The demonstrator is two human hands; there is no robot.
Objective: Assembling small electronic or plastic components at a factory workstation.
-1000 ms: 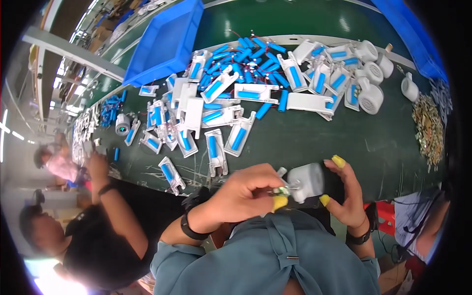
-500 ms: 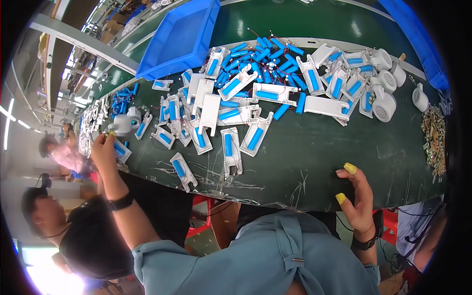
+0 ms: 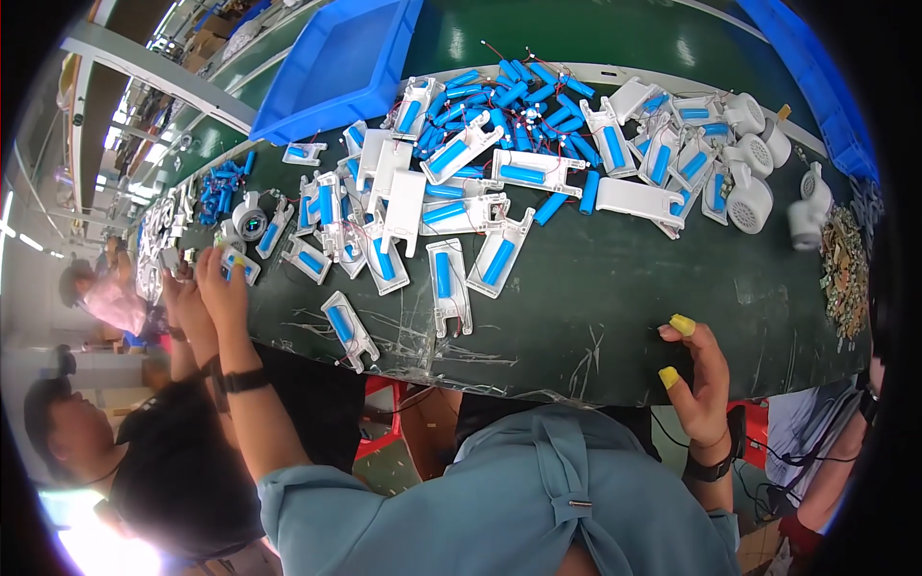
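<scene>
My left hand reaches to the far left, its yellow-capped fingers stretched and apart, with nothing seen in them. Close to its fingertips lies a white plastic half-shell with a blue battery. Just beyond is a white round-headed fan part with a dark, lit face. At the table's near right, my right hand hovers with thumb and index finger apart, both in yellow finger cots, holding nothing. Several white shells with blue batteries lie across the middle, some under flat white covers.
Behind the shells is a heap of loose blue batteries with thin wires. A blue tray stands at the back left. White fan heads and a pile of small parts lie right. A co-worker's hand is beside my left.
My left hand has shifted slightly right, and a co-worker's hand now shows beside it. The fan part there has turned. A blurred white part has appeared at the right by the small-parts pile.
</scene>
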